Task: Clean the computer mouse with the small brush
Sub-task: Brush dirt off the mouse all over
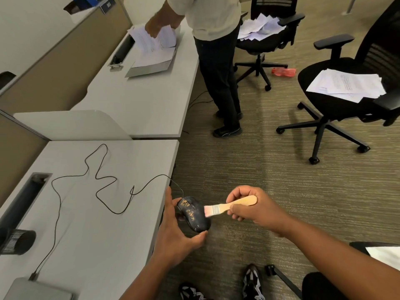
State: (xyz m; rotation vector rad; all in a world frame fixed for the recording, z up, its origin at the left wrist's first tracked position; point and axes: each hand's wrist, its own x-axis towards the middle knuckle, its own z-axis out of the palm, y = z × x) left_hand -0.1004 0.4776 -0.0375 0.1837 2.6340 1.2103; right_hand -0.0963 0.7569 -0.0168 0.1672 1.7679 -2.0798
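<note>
A black wired computer mouse (195, 215) speckled with tan crumbs is held off the desk's right edge, over the carpet, by my left hand (175, 232), fingers on its far side and thumb at its near end. My right hand (253, 207) grips the wooden handle of a small flat brush (225, 207). The brush's pale bristles touch the mouse's right side. The mouse's black cable (95, 187) winds in loops across the grey desk (91, 234) to the left.
A black mesh pen cup (16, 241) and a laptop corner (36, 291) sit at the desk's near left. Another person (216, 61) stands ahead sorting papers at the far desk. Two office chairs (339, 98) with papers on them stand on the carpet to the right.
</note>
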